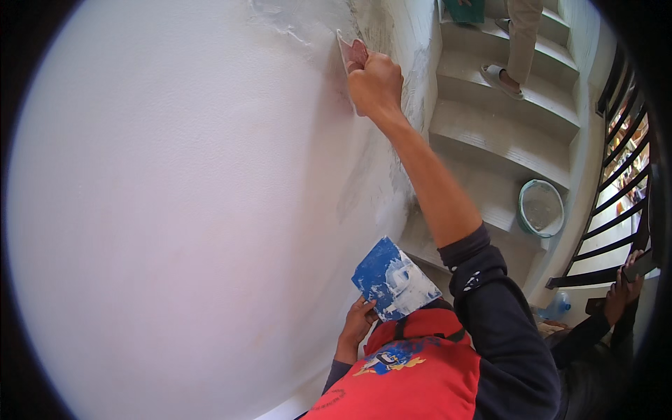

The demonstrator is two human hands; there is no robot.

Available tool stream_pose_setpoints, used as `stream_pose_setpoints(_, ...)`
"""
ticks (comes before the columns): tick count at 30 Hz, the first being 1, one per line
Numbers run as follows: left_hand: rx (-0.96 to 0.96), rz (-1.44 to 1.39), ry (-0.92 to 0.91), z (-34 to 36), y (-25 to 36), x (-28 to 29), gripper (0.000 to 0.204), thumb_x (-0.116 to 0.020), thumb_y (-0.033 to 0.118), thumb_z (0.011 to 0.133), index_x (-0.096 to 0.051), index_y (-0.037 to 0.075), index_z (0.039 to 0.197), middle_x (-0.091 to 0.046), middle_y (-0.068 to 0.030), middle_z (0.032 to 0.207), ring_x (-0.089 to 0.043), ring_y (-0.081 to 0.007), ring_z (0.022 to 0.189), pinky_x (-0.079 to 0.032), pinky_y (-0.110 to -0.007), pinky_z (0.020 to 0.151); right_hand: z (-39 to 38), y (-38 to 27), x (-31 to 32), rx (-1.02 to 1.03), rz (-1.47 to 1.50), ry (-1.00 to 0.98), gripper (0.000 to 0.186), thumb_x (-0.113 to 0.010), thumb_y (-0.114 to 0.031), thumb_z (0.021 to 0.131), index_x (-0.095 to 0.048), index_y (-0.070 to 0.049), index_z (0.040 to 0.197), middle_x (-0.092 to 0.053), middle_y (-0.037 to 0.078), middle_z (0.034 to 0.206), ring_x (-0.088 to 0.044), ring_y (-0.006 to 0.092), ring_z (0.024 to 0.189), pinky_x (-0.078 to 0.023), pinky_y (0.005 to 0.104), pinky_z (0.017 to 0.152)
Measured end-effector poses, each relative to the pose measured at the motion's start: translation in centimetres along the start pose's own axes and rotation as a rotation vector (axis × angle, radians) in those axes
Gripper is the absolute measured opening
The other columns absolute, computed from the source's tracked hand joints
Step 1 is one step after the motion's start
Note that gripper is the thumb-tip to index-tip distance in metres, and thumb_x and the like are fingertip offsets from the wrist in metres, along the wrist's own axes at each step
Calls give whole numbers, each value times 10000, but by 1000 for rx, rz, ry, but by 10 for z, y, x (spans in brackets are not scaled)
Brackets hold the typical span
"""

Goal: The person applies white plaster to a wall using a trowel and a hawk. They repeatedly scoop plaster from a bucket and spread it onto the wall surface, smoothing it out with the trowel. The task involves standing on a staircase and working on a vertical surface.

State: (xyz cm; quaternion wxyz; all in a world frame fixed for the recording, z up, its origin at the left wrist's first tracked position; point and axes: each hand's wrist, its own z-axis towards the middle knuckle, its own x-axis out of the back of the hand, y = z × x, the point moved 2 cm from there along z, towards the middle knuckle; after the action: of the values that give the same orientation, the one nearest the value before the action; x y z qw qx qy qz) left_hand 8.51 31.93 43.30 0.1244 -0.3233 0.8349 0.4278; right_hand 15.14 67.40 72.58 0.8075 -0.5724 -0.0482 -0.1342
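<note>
My right hand (376, 85), at the end of an outstretched arm, is closed on a trowel with a red grip (358, 52). Its flat blade (344, 50) lies against the white wall (196, 203), beside a wet-looking grey smear (297, 24). Close to my body, my left hand (358, 322) grips the lower corner of a blue board (374, 274). White putty (411, 283) is spread over the board's right half. My left fingers are partly hidden behind the board.
Stairs (497, 143) rise along the wall's right side. A pail (524, 210) stands on a step. Higher up are a person's sandalled foot (502, 82) and a green container (465, 10). A dark railing (610, 228) borders the right; below it, another person's hands (619, 297) hold a phone.
</note>
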Motion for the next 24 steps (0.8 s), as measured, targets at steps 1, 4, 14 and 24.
stream_pose_setpoints(1,8,-16,2,-2,0,-1,345,-465,66,888,-428,-4,1224,-565,-103,1140,-579,-234,1014,-471,-398,889,-4,-13,4,85,31,33,269,-512,-132,794,-653,16,969,-615,246,720,-609,404,725,-476,454,718)
stream_pose_setpoints(4,40,-12,-14,-4,4,2,341,-462,61,889,-425,-6,1221,-567,-104,1135,-582,-238,1009,-471,-401,890,-32,-49,14,276,102,67,247,-524,-151,796,-660,2,933,-613,245,712,-614,385,707,-481,431,707)
stream_pose_setpoints(14,-38,89,-110,17,-5,21,321,-469,71,898,-444,-2,1209,-588,-91,1087,-597,-205,961,-494,-370,838,33,-8,48,312,19,324,301,-474,-279,883,-695,-76,893,-626,233,749,-613,389,714,-487,460,674)
stream_pose_setpoints(24,65,123,-196,16,2,35,347,-475,83,890,-432,-3,1223,-574,-91,1124,-585,-203,991,-484,-375,846,-68,-47,51,502,214,1,242,-629,-173,758,-661,7,917,-643,194,743,-635,222,674,-484,321,644)
